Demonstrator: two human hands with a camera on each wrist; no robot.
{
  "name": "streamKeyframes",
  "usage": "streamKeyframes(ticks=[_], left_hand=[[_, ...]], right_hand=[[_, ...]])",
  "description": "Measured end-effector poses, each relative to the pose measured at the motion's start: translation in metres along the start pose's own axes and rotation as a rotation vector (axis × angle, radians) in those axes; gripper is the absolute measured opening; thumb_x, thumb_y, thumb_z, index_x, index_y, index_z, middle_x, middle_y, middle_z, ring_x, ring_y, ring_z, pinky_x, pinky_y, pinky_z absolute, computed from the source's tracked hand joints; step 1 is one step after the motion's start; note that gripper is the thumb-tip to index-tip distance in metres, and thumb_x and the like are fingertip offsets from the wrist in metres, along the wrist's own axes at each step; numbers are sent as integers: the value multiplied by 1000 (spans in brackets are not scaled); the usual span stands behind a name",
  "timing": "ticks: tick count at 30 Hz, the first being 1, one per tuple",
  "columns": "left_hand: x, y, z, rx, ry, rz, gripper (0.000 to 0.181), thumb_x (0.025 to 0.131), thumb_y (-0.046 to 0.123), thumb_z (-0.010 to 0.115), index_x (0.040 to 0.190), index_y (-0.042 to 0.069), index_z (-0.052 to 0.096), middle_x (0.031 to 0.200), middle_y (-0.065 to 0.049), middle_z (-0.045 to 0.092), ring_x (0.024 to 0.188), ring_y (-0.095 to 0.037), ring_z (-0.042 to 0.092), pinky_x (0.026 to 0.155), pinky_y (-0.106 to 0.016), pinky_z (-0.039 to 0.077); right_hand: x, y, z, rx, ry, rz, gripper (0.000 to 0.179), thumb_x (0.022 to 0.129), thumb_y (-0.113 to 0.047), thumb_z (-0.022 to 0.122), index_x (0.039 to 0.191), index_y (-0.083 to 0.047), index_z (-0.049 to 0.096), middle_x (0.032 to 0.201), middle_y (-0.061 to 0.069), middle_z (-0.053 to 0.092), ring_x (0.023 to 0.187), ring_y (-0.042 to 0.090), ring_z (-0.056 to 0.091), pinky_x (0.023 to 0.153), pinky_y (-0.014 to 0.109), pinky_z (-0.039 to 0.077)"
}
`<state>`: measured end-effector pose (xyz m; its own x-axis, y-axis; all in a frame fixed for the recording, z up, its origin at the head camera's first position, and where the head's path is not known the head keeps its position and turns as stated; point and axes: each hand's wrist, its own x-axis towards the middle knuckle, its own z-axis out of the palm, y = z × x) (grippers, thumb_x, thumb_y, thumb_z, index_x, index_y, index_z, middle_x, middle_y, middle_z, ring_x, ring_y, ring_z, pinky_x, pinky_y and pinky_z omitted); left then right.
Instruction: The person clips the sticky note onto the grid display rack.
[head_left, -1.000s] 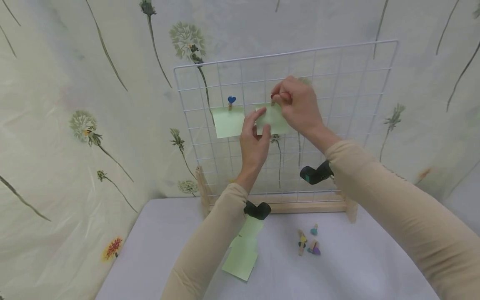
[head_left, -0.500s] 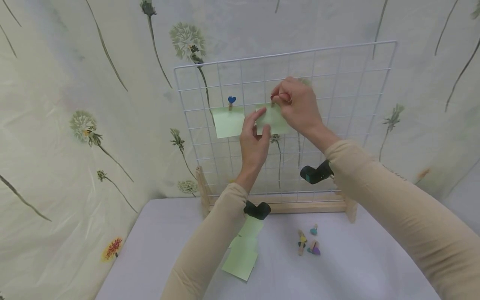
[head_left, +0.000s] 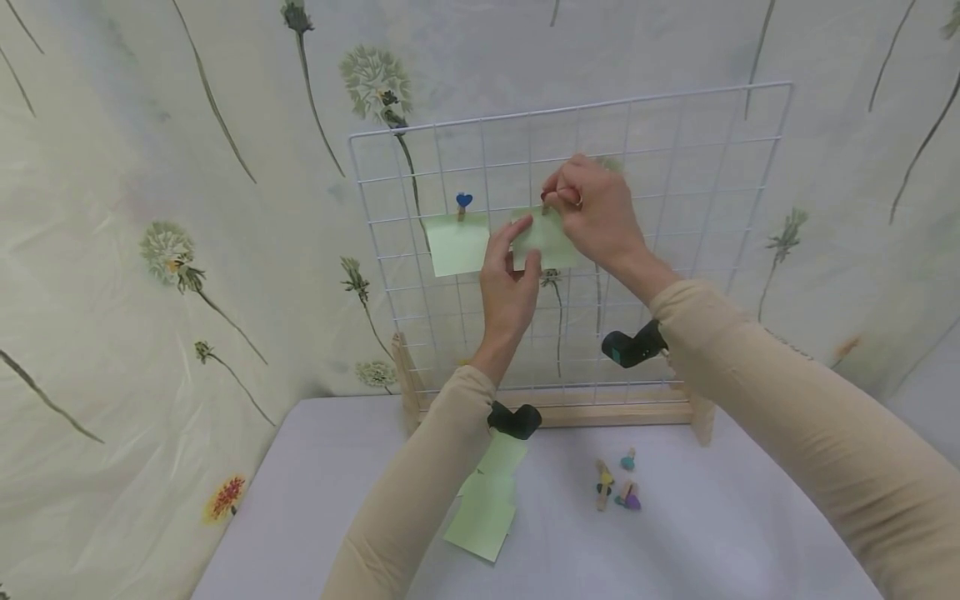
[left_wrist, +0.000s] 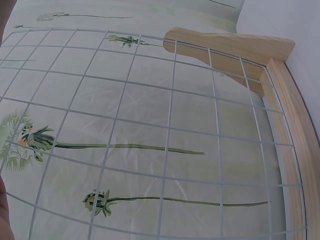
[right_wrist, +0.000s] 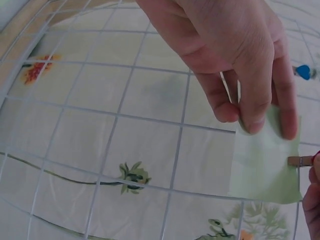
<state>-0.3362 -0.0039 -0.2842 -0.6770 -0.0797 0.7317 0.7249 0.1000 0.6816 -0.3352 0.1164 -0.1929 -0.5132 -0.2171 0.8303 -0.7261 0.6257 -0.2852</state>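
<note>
My left hand (head_left: 508, 287) pinches a square of light green note paper (head_left: 555, 243) against the white wire grid (head_left: 678, 171). In the right wrist view, its thumb lies on the face of the paper (right_wrist: 262, 170). With thumb and finger, my right hand (head_left: 602, 208) pinches a small wooden clothespin (right_wrist: 298, 161) at the paper's top edge. A bit of red shows at its gripped end. Left of this, another green note (head_left: 457, 247) hangs from a clothespin with a blue heart (head_left: 463, 200). Only slivers of the left hand enter the left wrist view.
Wooden feet and a crossbar (head_left: 615, 414) hold the grid upright on a white-covered table (head_left: 330, 467). Several green notes (head_left: 480, 521) lie below my left forearm. Small decorated clothespins (head_left: 604, 483) lie to the right. A flower-patterned sheet (head_left: 225, 100) hangs behind.
</note>
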Motion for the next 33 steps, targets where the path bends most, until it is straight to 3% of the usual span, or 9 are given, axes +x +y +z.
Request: streamKeyframes(ticks=[13, 18, 26, 33], left_hand=[[1, -1, 2, 15, 2, -23, 42, 92, 1, 54, 132, 14, 50, 136, -1, 47, 105, -13, 57, 66, -20, 54], [-2, 13, 2, 20, 18, -33, 42, 90, -3, 53, 131, 6, 50, 135, -8, 47, 111, -20, 54, 65, -20, 53], [-6, 32, 0, 25, 23, -62, 41, 88, -4, 54, 129, 2, 50, 131, -11, 48, 107, -23, 56, 69, -19, 52], [-6, 31, 0, 32, 15, -52, 40, 88, -4, 53, 128, -1, 49, 130, -14, 49, 107, -26, 55, 70, -20, 52]], right_hand=[[3, 5, 1, -57, -10, -90, 27, 87, 5, 61, 64, 1, 46, 88, 17, 66, 87, 30, 64, 73, 36, 52], [3, 8, 1, -84, -5, -108, 21, 86, 4, 62, 69, 2, 50, 89, 17, 67, 88, 30, 64, 72, 36, 50], [3, 11, -2, -117, -1, -78, 7, 87, 0, 61, 87, 2, 54, 90, 17, 56, 80, 28, 57, 71, 35, 48], [0, 17, -7, -76, 16, -34, 17, 90, -17, 62, 90, -1, 55, 74, 12, 51, 67, 22, 44, 59, 28, 35]])
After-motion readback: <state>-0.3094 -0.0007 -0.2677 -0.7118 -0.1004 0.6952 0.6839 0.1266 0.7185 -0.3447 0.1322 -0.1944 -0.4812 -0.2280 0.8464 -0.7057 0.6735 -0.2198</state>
